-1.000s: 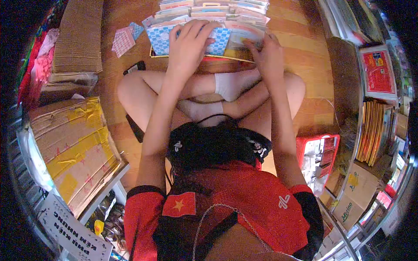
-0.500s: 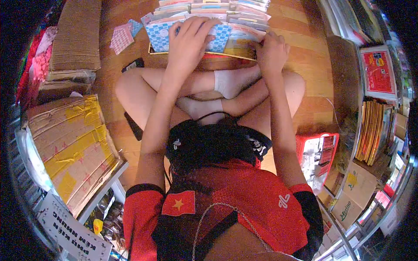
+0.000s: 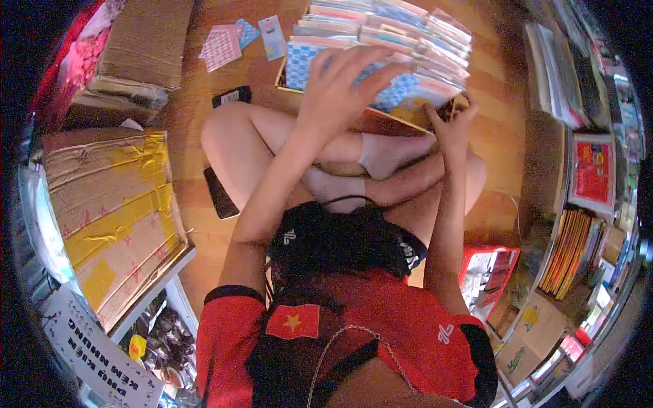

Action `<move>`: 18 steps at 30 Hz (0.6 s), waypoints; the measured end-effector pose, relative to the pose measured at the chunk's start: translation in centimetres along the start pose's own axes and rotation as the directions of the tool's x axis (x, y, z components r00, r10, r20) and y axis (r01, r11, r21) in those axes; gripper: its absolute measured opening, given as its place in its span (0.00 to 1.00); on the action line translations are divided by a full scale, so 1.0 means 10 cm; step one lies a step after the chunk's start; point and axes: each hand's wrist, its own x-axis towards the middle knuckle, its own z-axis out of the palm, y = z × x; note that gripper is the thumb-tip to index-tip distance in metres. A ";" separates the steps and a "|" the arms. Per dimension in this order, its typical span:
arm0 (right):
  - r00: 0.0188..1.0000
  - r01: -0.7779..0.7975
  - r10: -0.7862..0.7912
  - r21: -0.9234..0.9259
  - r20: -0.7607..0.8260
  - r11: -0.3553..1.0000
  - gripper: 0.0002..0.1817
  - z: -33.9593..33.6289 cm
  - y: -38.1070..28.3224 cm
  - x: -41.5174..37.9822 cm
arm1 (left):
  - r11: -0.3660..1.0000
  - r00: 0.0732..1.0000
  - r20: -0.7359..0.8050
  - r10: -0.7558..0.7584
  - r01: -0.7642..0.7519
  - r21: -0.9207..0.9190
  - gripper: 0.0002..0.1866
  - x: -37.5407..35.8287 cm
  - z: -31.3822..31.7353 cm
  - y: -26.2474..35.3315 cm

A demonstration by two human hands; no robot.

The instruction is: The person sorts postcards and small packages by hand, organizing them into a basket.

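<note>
A person in a red and black shirt sits cross-legged in white socks on a wooden floor, seen from above. In front of the crossed legs stands a shallow box [image 3: 289, 76] packed with rows of colourful card packets [image 3: 394, 34]. The left hand [image 3: 340, 85] is spread wide, fingers fanned and slightly blurred, lying flat over the blue-and-white checked packets [image 3: 303, 58] at the near edge of the box; it grips nothing. The right hand [image 3: 454, 126] is at the box's near right corner, fingers curled against the packets there, though whether it has actually pinched one cannot be told. A few loose packets [image 3: 224, 46] lie on the floor just left of the box, and a dark phone [image 3: 231, 96] lies near the person's left knee. A large cardboard carton [image 3: 112, 217] patched with yellow tape sits to the left. Shelves of books and packaged goods [image 3: 575, 251] line the right side.
</note>
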 end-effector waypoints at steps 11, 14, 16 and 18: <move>0.997 -0.052 0.047 0.103 0.053 0.993 0.41 0.05 0.09 -0.05 | 0.611 0.525 -0.337 -0.782 0.754 -0.242 0.16 -0.79 0.27 -2.47; 0.997 -0.060 0.053 0.130 0.054 0.990 0.41 0.06 0.10 -0.08 | 0.528 0.564 -0.111 -0.819 0.814 0.242 0.31 -1.31 0.49 -3.22; 0.991 -0.122 0.114 0.132 0.071 0.984 0.40 0.05 0.06 -0.10 | 0.417 0.490 -0.034 -0.871 0.774 0.477 0.47 -1.42 0.61 -3.36; 0.982 -0.179 0.175 0.052 0.078 0.982 0.39 0.02 -0.01 -0.10 | 0.302 0.453 -0.118 -0.884 0.745 0.595 0.57 -1.53 0.70 -3.43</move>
